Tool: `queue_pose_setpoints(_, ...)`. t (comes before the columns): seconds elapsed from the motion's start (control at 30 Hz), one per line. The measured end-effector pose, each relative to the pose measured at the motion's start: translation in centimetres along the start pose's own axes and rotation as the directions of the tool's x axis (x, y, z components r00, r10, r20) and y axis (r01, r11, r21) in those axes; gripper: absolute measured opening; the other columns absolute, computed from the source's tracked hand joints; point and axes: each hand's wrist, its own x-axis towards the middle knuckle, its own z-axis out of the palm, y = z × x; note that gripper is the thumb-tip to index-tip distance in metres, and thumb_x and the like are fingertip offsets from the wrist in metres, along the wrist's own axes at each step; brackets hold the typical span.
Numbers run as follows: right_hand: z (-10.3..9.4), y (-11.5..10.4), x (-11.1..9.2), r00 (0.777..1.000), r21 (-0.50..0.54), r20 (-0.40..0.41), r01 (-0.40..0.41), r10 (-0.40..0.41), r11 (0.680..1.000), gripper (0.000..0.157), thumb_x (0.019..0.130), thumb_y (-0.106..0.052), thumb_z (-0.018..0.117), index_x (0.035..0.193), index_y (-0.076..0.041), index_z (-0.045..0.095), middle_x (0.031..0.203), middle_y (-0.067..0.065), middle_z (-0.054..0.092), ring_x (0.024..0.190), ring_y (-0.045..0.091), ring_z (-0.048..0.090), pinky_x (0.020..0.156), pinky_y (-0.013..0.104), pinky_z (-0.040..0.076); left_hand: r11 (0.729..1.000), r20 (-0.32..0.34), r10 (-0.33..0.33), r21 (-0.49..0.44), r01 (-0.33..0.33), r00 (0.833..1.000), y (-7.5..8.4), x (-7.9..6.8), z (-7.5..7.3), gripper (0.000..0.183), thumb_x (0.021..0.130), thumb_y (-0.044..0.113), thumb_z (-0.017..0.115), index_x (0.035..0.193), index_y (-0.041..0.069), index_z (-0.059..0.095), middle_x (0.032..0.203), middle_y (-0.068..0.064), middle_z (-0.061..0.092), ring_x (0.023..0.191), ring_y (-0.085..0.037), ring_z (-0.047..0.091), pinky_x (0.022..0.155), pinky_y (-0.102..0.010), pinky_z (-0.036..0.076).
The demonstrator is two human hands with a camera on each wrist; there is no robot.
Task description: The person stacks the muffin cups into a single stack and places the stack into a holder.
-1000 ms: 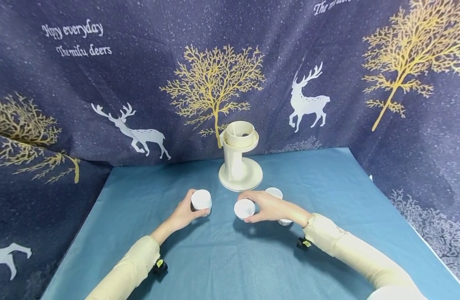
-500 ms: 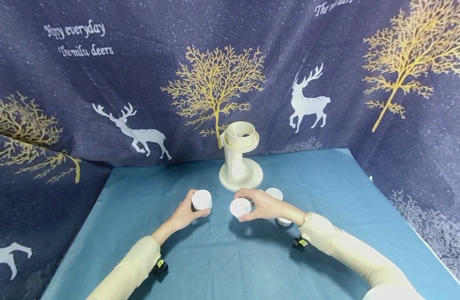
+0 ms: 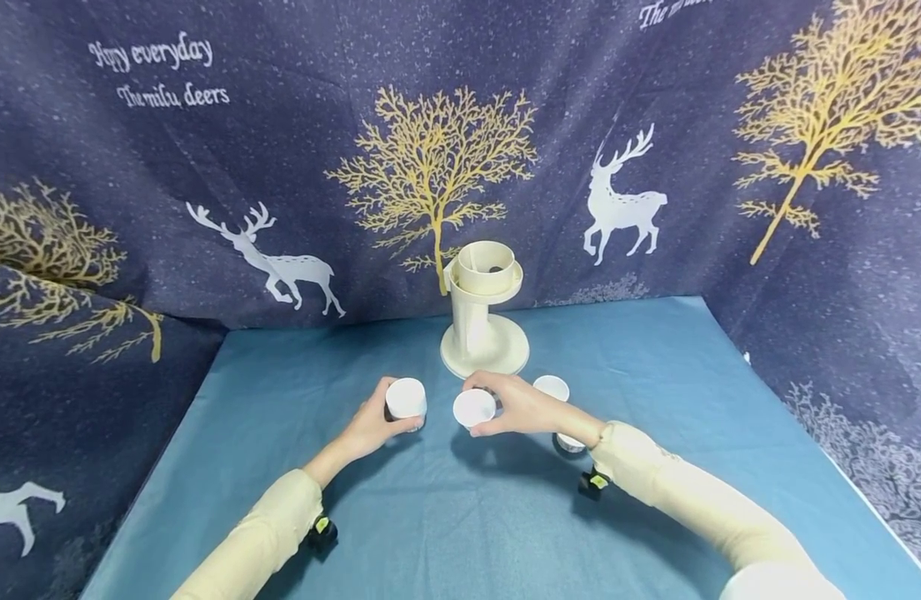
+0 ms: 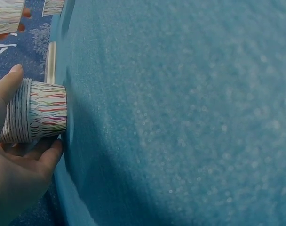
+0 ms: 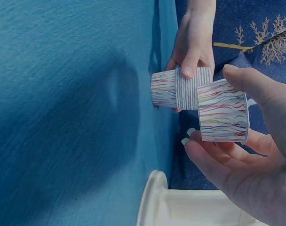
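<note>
A stack of paper cups (image 4: pixel 48 110) with wavy coloured stripes stands on the blue cloth, and my left hand (image 3: pixel 372 422) grips it around its sides. Its rims show as several tight rings in the left wrist view. A single striped paper cup (image 5: pixel 223 112) is held by its sides in my right hand (image 3: pixel 516 404), raised above the cloth just right of the stack. In the head view a small gap separates this cup from the stack. Two more white cups stand on the cloth by the right forearm, a far cup (image 3: pixel 552 387) and a near cup (image 3: pixel 570 443) partly covered by the wrist.
A cream stand (image 3: pixel 481 333) with a round base and a ring-shaped top rises behind the hands. Blue cloth (image 3: pixel 460 517) covers the table. A dark blue curtain (image 3: pixel 280 150) with deer and trees hangs behind.
My right hand has carried its cup leftward and slightly away from me, closer to the stack. The left hand stays in place around the stack.
</note>
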Motion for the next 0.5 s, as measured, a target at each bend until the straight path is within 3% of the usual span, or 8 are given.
queue_pose_setpoints(0.5, 0.2, -0.3, 1.4, 0.999, 0.060, -0.045, -0.023, 0.025, 0.998, 0.045, 0.078, -0.029, 0.081, 0.114, -0.018, 0.057, 0.110, -0.003, 0.062, 0.099, 0.014, 0.057, 0.078, 0.026, 0.052, 0.999, -0.003, 0.028, -0.038, -0.028, 1.000, -0.1, -0.1, 0.1, 0.069, 0.080, 0.026, 0.080, 0.132, 0.007, 0.039, 0.125, -0.016, 0.057, 0.110, -0.029, 0.058, 0.090, -0.045, 0.046)
